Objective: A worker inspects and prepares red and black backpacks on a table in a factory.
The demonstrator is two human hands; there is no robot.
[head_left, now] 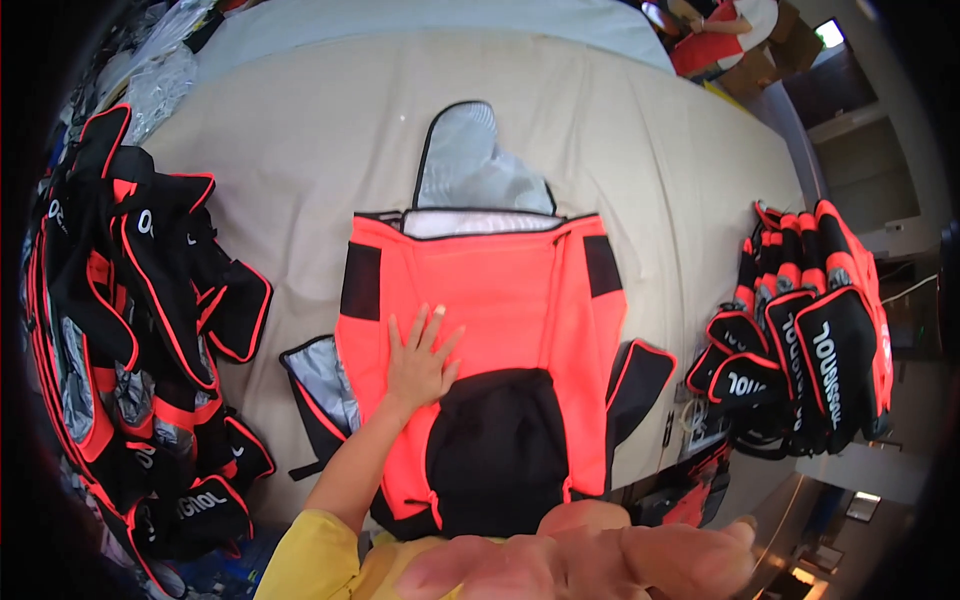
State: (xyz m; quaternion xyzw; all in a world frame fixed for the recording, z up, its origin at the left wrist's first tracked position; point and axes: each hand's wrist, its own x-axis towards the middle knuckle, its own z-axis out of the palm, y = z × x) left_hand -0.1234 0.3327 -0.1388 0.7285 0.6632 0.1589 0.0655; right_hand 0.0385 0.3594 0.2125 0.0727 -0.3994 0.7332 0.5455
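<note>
A coral-red and black backpack (470, 310) lies flat on the table before me. Its top flap (475, 160) is folded away, showing a silvery lining. Side pockets stick out on both sides, and the left one (325, 375) gapes with silver lining. My left hand (420, 370) rests flat on the red panel, fingers spread, holding nothing. Large and blurred at the lower edge, close to the camera, is my right hand (600, 560). Its fingers look bent, but I cannot make out whether they hold anything. It hides part of the backpack's lower end.
Similar black and red bags are piled at the left (150, 330) and stacked at the right (820, 350). A beige cloth (280, 130) covers the table. Clear plastic wrapping (165, 85) lies far left. Another person (720, 35) is at the far right.
</note>
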